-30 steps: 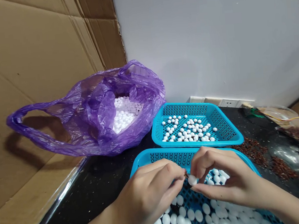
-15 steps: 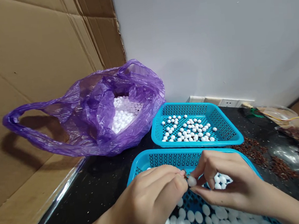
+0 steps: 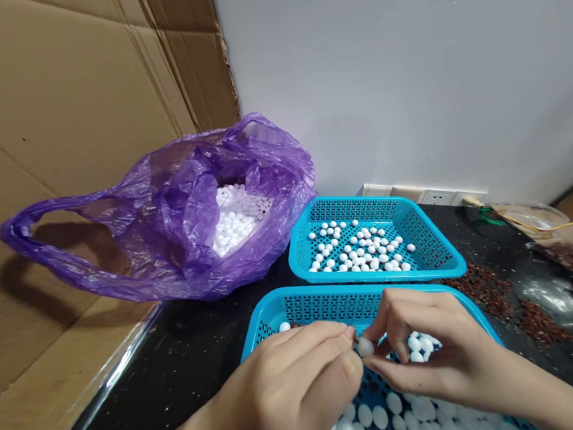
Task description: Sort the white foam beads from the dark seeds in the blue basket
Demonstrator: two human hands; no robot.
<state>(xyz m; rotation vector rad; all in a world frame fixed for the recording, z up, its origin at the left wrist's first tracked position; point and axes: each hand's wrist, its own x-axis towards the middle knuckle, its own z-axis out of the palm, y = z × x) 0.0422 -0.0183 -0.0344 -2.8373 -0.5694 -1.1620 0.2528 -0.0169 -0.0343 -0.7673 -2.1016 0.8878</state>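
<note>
Between the thumb and fingers of my right hand (image 3: 428,343) is a small white ball (image 3: 365,346). My left hand (image 3: 301,387) is closed in a pinch right beside it, with a tiny reddish-brown piece partly showing at its fingertips against the ball; most of that piece is hidden. Both hands are over the near blue plastic basket (image 3: 269,305), where many loose white balls (image 3: 379,417) lie. Another white ball (image 3: 284,326) sits by its far left corner.
A second blue basket (image 3: 433,235) behind holds scattered white balls. To the left, a purple plastic bag (image 3: 169,245) gapes over more white balls. Small reddish-brown pieces (image 3: 541,323) lie in heaps on the black table at right. Sockets (image 3: 438,196) and yellow wires line the wall; cardboard (image 3: 80,92) stands left.
My left hand has tilted and shifted slightly down, uncovering a ball at the near basket's far left corner. The right hand keeps its pinch on the ball almost unmoved.
</note>
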